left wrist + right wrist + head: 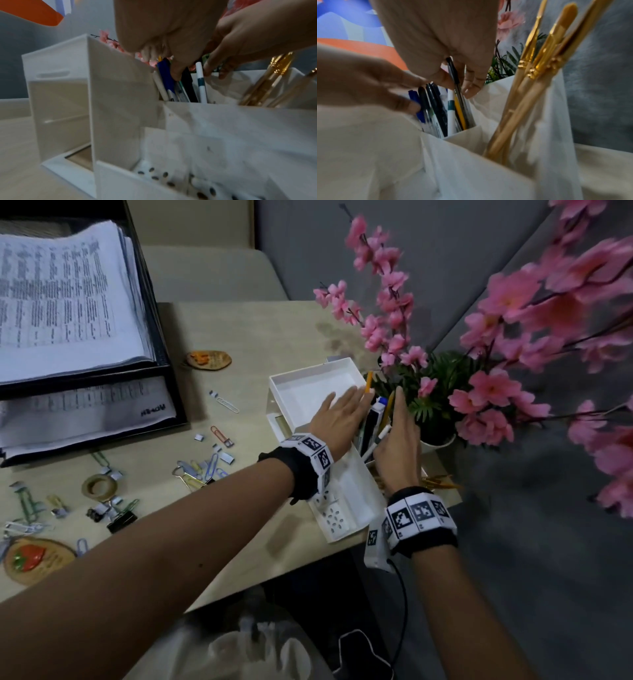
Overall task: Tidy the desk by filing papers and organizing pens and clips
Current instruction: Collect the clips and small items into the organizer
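Dark pen [453,75] held upright, pinched by right hand [399,446] over organizer [346,491] pen slot; left hand [339,414] fingers spread, pens [435,108] steadied beside it.

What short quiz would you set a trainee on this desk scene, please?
1. True or false: the paper clips lie inside the white organizer.
2. What does the right hand pinch? A) a dark pen B) a brush C) a clip
3. What stands in the organizer compartment beside the pens?

Key: 1 false, they lie scattered on the desk; 2 A; 3 gold brushes.
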